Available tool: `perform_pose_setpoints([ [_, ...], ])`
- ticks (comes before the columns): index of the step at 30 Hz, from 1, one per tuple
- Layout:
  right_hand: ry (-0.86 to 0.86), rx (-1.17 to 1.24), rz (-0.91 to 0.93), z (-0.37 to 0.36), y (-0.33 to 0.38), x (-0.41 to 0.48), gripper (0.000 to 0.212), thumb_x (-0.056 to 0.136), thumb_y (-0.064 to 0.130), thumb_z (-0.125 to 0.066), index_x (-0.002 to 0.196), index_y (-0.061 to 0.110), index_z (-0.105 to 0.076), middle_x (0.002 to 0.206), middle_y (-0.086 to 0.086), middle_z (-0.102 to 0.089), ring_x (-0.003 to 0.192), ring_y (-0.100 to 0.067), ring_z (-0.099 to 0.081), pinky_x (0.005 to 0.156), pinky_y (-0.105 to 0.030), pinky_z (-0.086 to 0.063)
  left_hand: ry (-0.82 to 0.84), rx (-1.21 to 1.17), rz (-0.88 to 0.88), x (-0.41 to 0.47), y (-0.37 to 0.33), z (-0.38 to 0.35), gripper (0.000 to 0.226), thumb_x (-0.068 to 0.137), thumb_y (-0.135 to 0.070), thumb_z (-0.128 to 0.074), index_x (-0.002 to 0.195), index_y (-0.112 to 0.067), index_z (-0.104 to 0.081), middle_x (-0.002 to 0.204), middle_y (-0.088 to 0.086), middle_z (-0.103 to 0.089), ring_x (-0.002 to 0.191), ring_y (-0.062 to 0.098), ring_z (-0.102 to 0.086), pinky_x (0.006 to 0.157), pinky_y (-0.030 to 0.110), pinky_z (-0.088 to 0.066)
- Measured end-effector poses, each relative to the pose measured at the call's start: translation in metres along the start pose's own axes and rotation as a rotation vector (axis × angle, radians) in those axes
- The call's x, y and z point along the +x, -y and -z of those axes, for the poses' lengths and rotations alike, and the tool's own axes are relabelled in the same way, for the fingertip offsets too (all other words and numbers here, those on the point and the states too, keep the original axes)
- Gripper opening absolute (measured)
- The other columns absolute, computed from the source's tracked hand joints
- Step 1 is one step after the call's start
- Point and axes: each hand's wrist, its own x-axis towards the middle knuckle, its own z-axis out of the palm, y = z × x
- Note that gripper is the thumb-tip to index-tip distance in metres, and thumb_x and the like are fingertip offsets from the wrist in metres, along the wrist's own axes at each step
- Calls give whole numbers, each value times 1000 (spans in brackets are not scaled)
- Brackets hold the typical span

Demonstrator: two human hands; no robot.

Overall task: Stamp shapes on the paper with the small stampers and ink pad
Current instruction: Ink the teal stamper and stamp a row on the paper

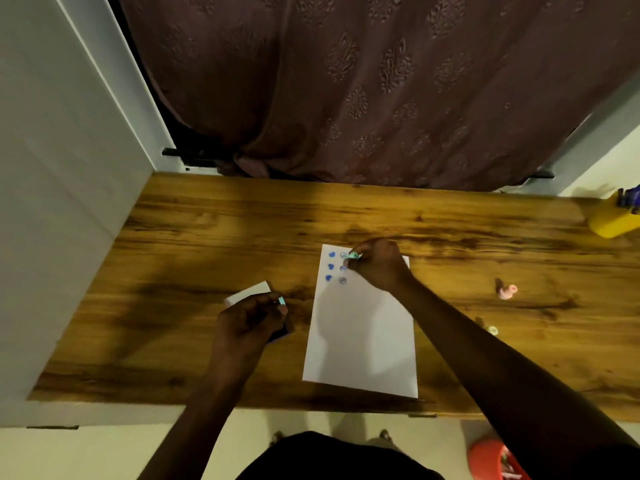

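Left hand: the left hand (pixel 246 318) is curled, fingertips pinched on a small teal stamper (pixel 282 301), held over the ink pad (pixel 281 333).
Ink pad: dark, mostly hidden under that hand, its white lid (pixel 250 292) lying just beyond, both left of the paper.
Right hand: the right hand (pixel 377 263) is closed round a second teal stamper (pixel 354 256) at the paper's far left corner; whether its tip touches the sheet cannot be told.
Paper: white sheet (pixel 362 336) lying flat, long axis running near to far, leaning slightly right at the far end.
Marks: a column of blue hearts (pixel 330 266) and a column of paler round prints (pixel 343 268) beside it, near the far edge.
Loose stampers: a pink one (pixel 506 292) and a pale one (pixel 492 330) lie on the table right of the paper, well apart from it.
Surface: wooden table (pixel 207 230), grain running left to right.
Room: yellow holder (pixel 613 218) at the far right corner; brown patterned curtain (pixel 346 81) behind the table; white wall (pixel 52 168) at left.
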Motion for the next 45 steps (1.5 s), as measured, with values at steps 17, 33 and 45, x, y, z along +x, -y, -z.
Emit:
perform_pose_setpoints([
  [17, 149, 613, 106, 58, -44, -128, 19, 89, 17, -75, 108, 14, -76, 101, 4, -78, 93, -11, -73, 74, -21, -57, 282, 92, -113, -7, -10, -115, 37, 88, -17, -74, 121, -34, -74, 120, -7, -76, 105, 24, -76, 83, 33, -63],
  [33, 131, 612, 41, 102, -102, -140, 19, 92, 32, -71, 102, 17, -77, 87, 4, -79, 74, -5, -72, 67, -16, -55, 363, 195, -202, -14, -4, -184, 34, 74, -28, -81, 97, -54, -79, 104, -20, -80, 104, 8, -76, 82, 20, -61],
  [45, 50, 546, -8, 152, -162, -137, 19, 86, 31, -77, 102, 21, -78, 95, 6, -79, 90, -7, -74, 78, -26, -56, 410, 217, -154, -20, 11, -246, 41, 83, -7, -83, 103, -42, -78, 102, -11, -82, 99, 10, -77, 79, 12, -57],
])
